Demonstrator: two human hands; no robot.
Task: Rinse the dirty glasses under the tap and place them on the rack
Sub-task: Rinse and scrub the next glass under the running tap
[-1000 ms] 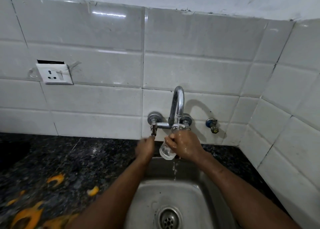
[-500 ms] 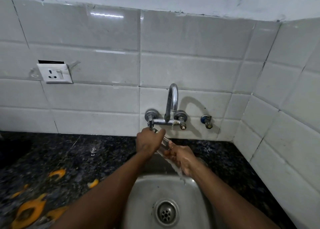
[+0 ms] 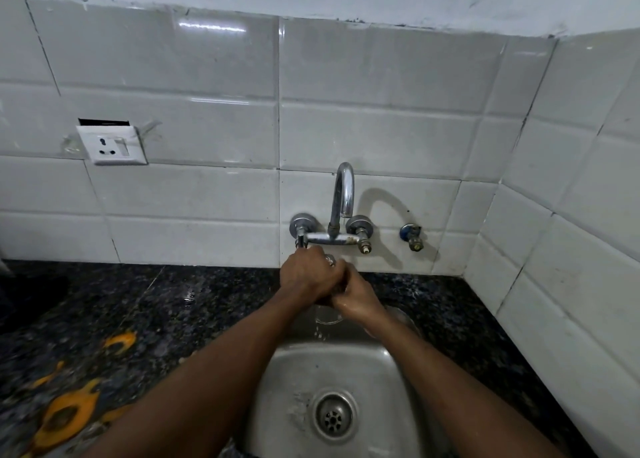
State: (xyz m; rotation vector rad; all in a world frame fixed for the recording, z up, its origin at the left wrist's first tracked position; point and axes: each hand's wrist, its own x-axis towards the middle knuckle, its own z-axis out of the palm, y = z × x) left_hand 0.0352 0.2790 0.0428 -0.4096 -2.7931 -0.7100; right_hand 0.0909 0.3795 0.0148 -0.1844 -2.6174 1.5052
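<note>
A clear glass (image 3: 330, 259) is held between both of my hands, just below the chrome tap (image 3: 343, 194) and above the back edge of the steel sink (image 3: 398, 388). My left hand (image 3: 306, 274) wraps over it from the left. From the right and slightly lower, my right hand (image 3: 356, 298) presses against it. Most of the glass is hidden by my fingers. A few drops fall from the hands into the sink. No steady stream shows at the spout. No rack is in view.
The sink's drain (image 3: 334, 418) lies near the bottom middle. Dark speckled counter (image 3: 138, 312) runs left, with orange shapes (image 3: 65, 416) at its near-left part. A wall socket (image 3: 110, 145) sits on the tiles, and a small valve (image 3: 412, 236) is right of the tap. Tiled wall closes the right side.
The stream onto the glass has stopped. My left hand left the tap handle and closed over the glass, and both hands came together below the tap.
</note>
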